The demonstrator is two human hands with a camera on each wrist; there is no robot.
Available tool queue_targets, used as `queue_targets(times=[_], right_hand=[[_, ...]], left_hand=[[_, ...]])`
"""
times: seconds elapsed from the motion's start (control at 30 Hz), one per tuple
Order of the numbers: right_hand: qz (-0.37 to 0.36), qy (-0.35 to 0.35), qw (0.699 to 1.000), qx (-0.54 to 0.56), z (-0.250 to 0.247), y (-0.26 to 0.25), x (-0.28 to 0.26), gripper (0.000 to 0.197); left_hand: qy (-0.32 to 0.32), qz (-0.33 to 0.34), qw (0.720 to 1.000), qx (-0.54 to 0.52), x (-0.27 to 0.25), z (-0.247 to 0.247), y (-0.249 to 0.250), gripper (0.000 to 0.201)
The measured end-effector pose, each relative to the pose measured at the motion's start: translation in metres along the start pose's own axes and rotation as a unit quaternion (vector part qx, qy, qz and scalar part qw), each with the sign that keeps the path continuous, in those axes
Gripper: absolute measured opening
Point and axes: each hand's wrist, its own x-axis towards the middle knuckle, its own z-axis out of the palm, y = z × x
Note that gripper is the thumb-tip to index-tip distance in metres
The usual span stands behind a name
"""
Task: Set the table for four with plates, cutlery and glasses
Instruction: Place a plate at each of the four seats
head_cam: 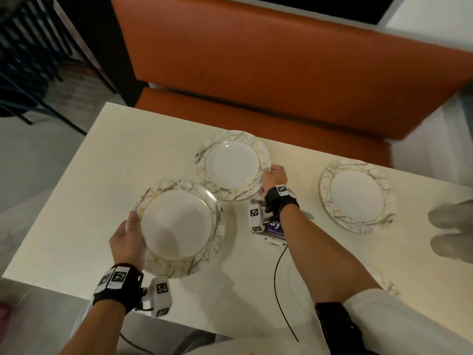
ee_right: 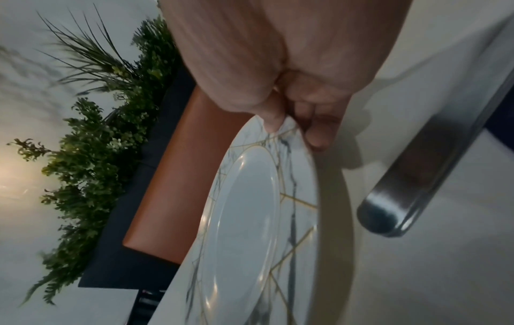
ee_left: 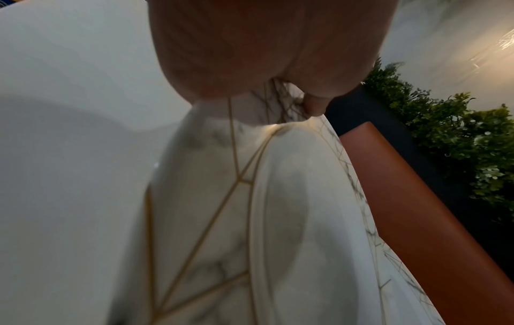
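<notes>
Plates fill the cream table [head_cam: 102, 160]. Left hand [head_cam: 128, 239] grips the near plate [head_cam: 179, 226] by its rim, raised. Right hand [head_cam: 273, 178] pinches the middle plate [head_cam: 231, 165] at its edge. Third plate [head_cam: 357, 196] lies far right, apart.

Restaurant: orange booth seat [head_cam: 281, 67], table [head_cam: 102, 175].

Three marble-patterned, gold-lined plates are seen: near plate [head_cam: 179, 226] lower left, middle plate [head_cam: 231, 165] centre, far plate [head_cam: 357, 196] right.
</notes>
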Motion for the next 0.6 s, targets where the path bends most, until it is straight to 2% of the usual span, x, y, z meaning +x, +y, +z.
queue_targets(times=[0.43, 0.6], right_hand=[[-0.027, -0.045, 0.998, -0.030, 0.015, 0.000, 0.007, 0.018], [-0.021, -0.061, 0.997, -0.032, 0.012, -0.001, 0.003, 0.038]], left_hand=[[-0.017, -0.011, 0.999, -0.037, 0.010, 0.015, 0.008, 0.040], [-0.018, -0.010, 0.999, -0.042, 0.010, 0.011, 0.002, 0.041]])
